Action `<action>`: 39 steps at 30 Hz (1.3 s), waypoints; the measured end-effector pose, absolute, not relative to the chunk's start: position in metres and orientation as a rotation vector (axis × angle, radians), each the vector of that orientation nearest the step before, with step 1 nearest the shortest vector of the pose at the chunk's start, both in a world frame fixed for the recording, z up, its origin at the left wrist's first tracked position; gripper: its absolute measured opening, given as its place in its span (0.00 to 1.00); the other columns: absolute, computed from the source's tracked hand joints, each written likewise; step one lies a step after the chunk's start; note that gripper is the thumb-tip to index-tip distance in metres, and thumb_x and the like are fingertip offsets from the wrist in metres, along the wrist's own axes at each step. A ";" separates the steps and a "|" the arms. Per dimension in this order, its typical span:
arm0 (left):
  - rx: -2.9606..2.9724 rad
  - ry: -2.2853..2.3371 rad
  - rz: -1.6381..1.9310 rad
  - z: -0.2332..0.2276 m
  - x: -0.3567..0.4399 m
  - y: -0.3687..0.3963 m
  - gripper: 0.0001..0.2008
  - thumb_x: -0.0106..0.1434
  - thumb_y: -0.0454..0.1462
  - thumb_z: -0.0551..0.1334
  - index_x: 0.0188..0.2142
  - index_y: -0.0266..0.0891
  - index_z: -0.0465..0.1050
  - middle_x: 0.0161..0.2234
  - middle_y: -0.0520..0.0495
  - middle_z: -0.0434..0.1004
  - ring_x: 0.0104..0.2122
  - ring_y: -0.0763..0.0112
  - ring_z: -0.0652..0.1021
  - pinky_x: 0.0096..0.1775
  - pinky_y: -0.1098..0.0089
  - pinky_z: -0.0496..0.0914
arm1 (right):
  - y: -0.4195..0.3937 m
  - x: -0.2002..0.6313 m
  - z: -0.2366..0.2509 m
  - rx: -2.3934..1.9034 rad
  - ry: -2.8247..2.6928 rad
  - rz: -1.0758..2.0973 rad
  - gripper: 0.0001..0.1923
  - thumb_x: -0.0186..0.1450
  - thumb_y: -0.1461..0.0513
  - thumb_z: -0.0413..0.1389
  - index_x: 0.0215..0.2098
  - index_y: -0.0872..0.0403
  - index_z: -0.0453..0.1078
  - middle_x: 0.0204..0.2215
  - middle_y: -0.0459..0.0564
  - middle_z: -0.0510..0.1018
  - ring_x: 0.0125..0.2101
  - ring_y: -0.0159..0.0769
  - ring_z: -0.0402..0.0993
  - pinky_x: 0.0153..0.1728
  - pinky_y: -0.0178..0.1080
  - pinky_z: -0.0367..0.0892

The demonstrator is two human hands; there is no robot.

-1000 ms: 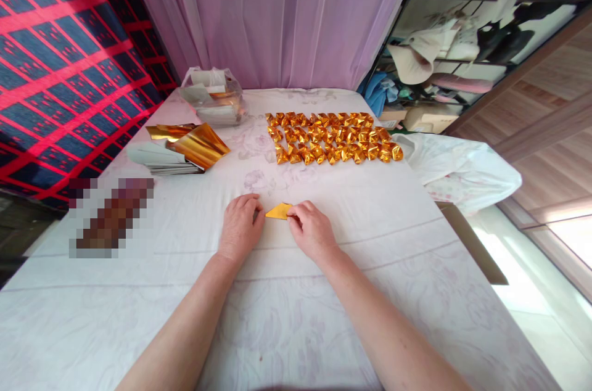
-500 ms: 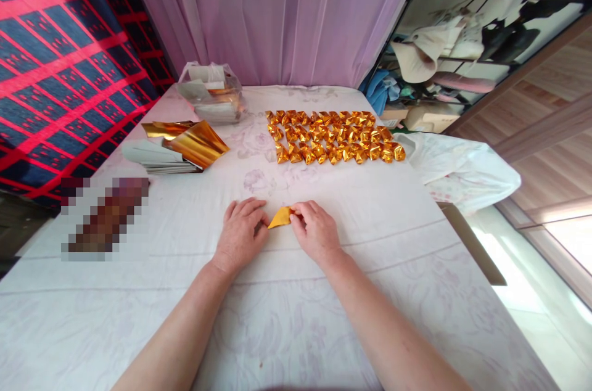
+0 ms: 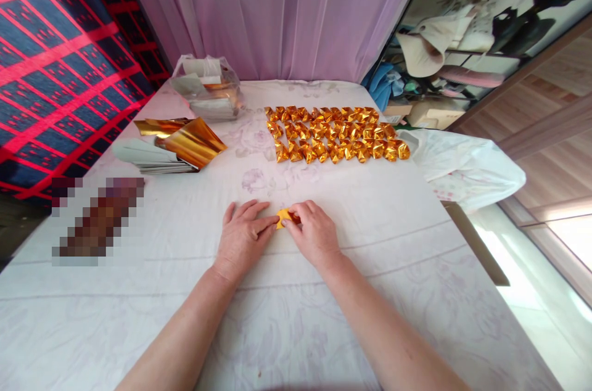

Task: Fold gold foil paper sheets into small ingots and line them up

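While both hands meet at the centre of the frame, the left hand [image 3: 243, 234] and right hand [image 3: 314, 234] pinch a small gold foil piece [image 3: 283, 217] between their fingertips, which cover most of it, so its folded shape is hard to make out. Rows of folded gold pieces [image 3: 335, 134] lie above centre on the white cloth [image 3: 277, 317], and a stack of gold sheets [image 3: 178, 144] sits at left. A pixelated patch [image 3: 97, 218] hides something at lower left.

2 hands [image 3: 277, 235], 1 gold paper [image 3: 284, 218]
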State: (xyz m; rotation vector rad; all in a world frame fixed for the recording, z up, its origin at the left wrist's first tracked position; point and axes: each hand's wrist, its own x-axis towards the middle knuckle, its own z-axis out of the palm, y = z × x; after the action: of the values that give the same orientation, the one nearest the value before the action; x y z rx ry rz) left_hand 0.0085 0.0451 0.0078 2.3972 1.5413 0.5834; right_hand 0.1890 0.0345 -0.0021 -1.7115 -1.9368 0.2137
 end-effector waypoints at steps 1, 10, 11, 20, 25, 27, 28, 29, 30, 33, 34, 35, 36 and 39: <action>2.381 1.551 0.584 0.008 0.009 0.045 0.09 0.66 0.41 0.62 0.43 0.57 0.80 0.54 0.51 0.77 0.57 0.55 0.71 0.61 0.42 0.55 | 0.035 0.190 -0.002 -1.705 -1.937 0.238 0.02 0.65 0.61 0.58 0.36 0.50 0.70 0.33 0.48 0.75 0.34 0.37 0.72 0.35 0.37 0.64; 2.287 1.612 0.593 0.009 0.012 0.045 0.11 0.65 0.38 0.63 0.42 0.58 0.81 0.54 0.53 0.77 0.58 0.55 0.71 0.61 0.42 0.55 | 0.037 0.201 -0.006 -1.617 -1.938 0.398 0.04 0.65 0.66 0.55 0.35 0.51 0.71 0.35 0.48 0.76 0.37 0.37 0.73 0.40 0.37 0.66; 2.282 1.615 0.592 0.009 0.012 0.045 0.11 0.65 0.38 0.63 0.42 0.58 0.81 0.54 0.53 0.77 0.58 0.55 0.71 0.61 0.42 0.55 | 0.037 0.200 -0.006 -1.621 -1.939 0.394 0.05 0.65 0.66 0.55 0.35 0.50 0.71 0.35 0.48 0.76 0.37 0.37 0.73 0.40 0.37 0.66; 2.292 1.597 0.607 0.009 0.012 0.046 0.11 0.64 0.38 0.63 0.41 0.57 0.81 0.54 0.51 0.77 0.58 0.54 0.71 0.60 0.40 0.56 | 0.036 0.199 -0.006 -1.614 -1.955 0.332 0.10 0.65 0.69 0.51 0.36 0.51 0.71 0.34 0.49 0.75 0.37 0.38 0.73 0.40 0.38 0.67; 2.305 1.579 0.617 0.007 0.011 0.046 0.11 0.65 0.37 0.62 0.42 0.56 0.81 0.54 0.50 0.77 0.58 0.54 0.71 0.60 0.40 0.55 | 0.036 0.202 -0.007 -1.573 -1.956 0.334 0.12 0.65 0.70 0.49 0.37 0.50 0.72 0.35 0.50 0.75 0.37 0.38 0.73 0.40 0.39 0.68; 2.305 1.573 0.613 0.008 0.011 0.046 0.11 0.65 0.37 0.61 0.42 0.56 0.81 0.54 0.51 0.77 0.58 0.54 0.70 0.60 0.40 0.55 | 0.036 0.204 -0.007 -1.523 -1.918 0.358 0.11 0.65 0.69 0.49 0.36 0.50 0.71 0.35 0.50 0.76 0.37 0.38 0.74 0.41 0.38 0.68; 2.303 1.571 0.611 0.008 0.010 0.046 0.11 0.65 0.37 0.61 0.42 0.56 0.80 0.54 0.51 0.77 0.58 0.54 0.70 0.60 0.41 0.55 | 0.036 0.205 -0.008 -1.490 -1.886 0.371 0.11 0.65 0.69 0.49 0.36 0.51 0.71 0.35 0.49 0.76 0.37 0.37 0.74 0.41 0.38 0.68; 2.299 1.569 0.609 0.009 0.010 0.047 0.11 0.65 0.37 0.61 0.42 0.56 0.80 0.54 0.51 0.77 0.58 0.54 0.70 0.60 0.41 0.55 | 0.035 0.206 -0.008 -1.457 -1.851 0.383 0.11 0.65 0.69 0.49 0.36 0.51 0.71 0.34 0.49 0.76 0.37 0.37 0.74 0.41 0.37 0.68; 2.293 1.570 0.605 0.009 0.010 0.047 0.11 0.65 0.37 0.61 0.42 0.56 0.80 0.54 0.51 0.77 0.58 0.54 0.70 0.60 0.41 0.55 | 0.035 0.207 -0.008 -1.426 -1.816 0.391 0.10 0.65 0.69 0.49 0.36 0.51 0.70 0.34 0.49 0.76 0.37 0.36 0.74 0.41 0.37 0.69; 2.267 1.577 0.585 0.011 0.011 0.047 0.09 0.65 0.37 0.61 0.41 0.52 0.79 0.54 0.51 0.77 0.58 0.54 0.70 0.60 0.41 0.54 | 0.035 0.209 -0.008 -1.378 -1.749 0.397 0.09 0.64 0.68 0.50 0.35 0.51 0.70 0.33 0.49 0.75 0.35 0.36 0.74 0.39 0.36 0.69; 2.261 1.579 0.579 0.012 0.011 0.047 0.08 0.65 0.37 0.61 0.40 0.50 0.79 0.54 0.50 0.77 0.58 0.54 0.70 0.60 0.41 0.54 | 0.035 0.210 -0.007 -1.379 -1.745 0.393 0.09 0.64 0.68 0.50 0.35 0.51 0.70 0.33 0.49 0.75 0.35 0.35 0.74 0.39 0.36 0.69; 2.259 1.578 0.577 0.012 0.011 0.047 0.07 0.65 0.37 0.61 0.40 0.49 0.78 0.54 0.50 0.77 0.58 0.54 0.70 0.60 0.41 0.54 | 0.035 0.212 -0.007 -1.384 -1.751 0.390 0.09 0.63 0.69 0.50 0.36 0.51 0.70 0.34 0.49 0.75 0.35 0.35 0.74 0.39 0.36 0.69; 2.260 1.575 0.580 0.013 0.011 0.047 0.06 0.64 0.37 0.61 0.39 0.48 0.78 0.54 0.49 0.77 0.58 0.54 0.70 0.60 0.41 0.54 | 0.035 0.213 -0.006 -1.391 -1.769 0.387 0.10 0.62 0.69 0.50 0.36 0.51 0.70 0.35 0.49 0.76 0.35 0.36 0.74 0.39 0.36 0.70; 2.264 1.566 0.593 0.013 0.011 0.047 0.06 0.64 0.37 0.61 0.39 0.48 0.77 0.53 0.49 0.77 0.58 0.54 0.70 0.60 0.41 0.54 | 0.035 0.221 -0.001 -1.411 -1.892 0.368 0.12 0.59 0.70 0.52 0.38 0.51 0.71 0.38 0.50 0.77 0.40 0.38 0.74 0.43 0.39 0.69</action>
State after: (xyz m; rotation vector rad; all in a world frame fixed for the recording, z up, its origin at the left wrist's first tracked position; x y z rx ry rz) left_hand 0.0109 0.0466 0.0126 2.2641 1.5661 0.5933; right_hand 0.2212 0.0349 -0.0011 -1.4105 -1.8921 0.3676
